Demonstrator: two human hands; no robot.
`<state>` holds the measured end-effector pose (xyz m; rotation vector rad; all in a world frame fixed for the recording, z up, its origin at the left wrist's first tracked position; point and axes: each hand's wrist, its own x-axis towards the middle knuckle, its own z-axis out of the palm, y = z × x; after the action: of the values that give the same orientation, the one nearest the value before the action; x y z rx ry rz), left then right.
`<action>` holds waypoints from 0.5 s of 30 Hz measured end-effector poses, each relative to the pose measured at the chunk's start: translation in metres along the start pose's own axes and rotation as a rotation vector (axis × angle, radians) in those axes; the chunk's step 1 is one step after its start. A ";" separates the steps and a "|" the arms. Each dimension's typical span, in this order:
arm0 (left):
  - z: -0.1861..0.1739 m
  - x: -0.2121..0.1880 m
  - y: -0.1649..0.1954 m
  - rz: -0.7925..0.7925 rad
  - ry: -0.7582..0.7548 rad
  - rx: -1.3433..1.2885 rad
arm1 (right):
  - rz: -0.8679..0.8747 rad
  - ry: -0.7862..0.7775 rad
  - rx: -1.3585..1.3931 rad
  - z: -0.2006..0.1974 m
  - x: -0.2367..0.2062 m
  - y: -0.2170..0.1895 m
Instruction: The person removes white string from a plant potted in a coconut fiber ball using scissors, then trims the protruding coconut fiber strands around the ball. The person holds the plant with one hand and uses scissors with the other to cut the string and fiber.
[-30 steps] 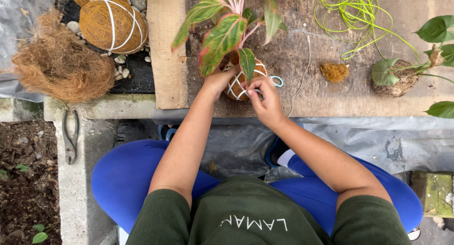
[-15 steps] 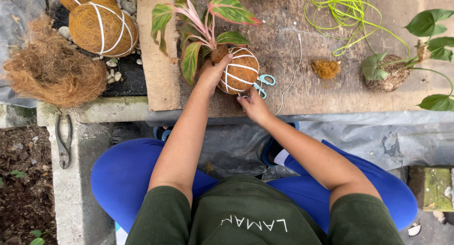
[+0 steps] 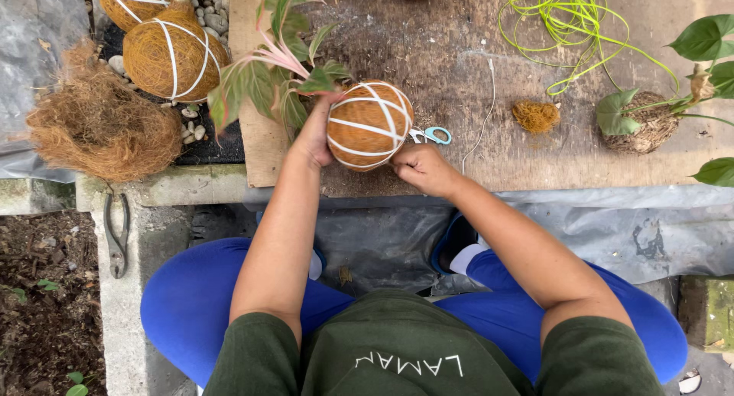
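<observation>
My left hand point(image 3: 317, 132) holds a round coir-wrapped plant ball point(image 3: 369, 124) bound with white string, tipped on its side so the green-and-pink leaves point(image 3: 264, 82) point left. My right hand point(image 3: 423, 167) is closed at the ball's lower right, pinching the white string. Small scissors with light blue handles point(image 3: 433, 134) lie on the wooden board point(image 3: 489, 75) just behind the right hand. A loose white string point(image 3: 483, 113) trails across the board.
Two finished coir balls point(image 3: 174, 56) rest on pebbles at upper left beside a heap of loose coconut fibre point(image 3: 95, 128). Green twine point(image 3: 569, 29), a fibre tuft point(image 3: 535, 115) and another plant ball point(image 3: 646, 121) lie to the right. Pliers point(image 3: 116, 232) rest on the concrete ledge.
The plant ball has been turned from upright onto its side, leaves swinging left. My right hand has dropped to the ball's lower right.
</observation>
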<state>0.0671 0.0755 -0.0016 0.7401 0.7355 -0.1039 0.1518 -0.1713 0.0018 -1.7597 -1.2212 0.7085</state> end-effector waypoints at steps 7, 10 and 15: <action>-0.048 -0.001 0.004 0.070 -0.289 -0.159 | 0.156 -0.217 0.181 -0.024 -0.008 0.025; -0.058 -0.011 0.008 0.129 -0.323 -0.055 | 0.278 0.136 0.287 -0.048 -0.001 0.034; -0.043 -0.029 0.006 0.335 -0.119 0.236 | 0.009 0.377 -0.109 -0.078 0.015 -0.001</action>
<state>0.0231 0.1034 -0.0013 1.0635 0.4821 0.0710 0.2208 -0.1822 0.0392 -1.8842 -1.0075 0.2982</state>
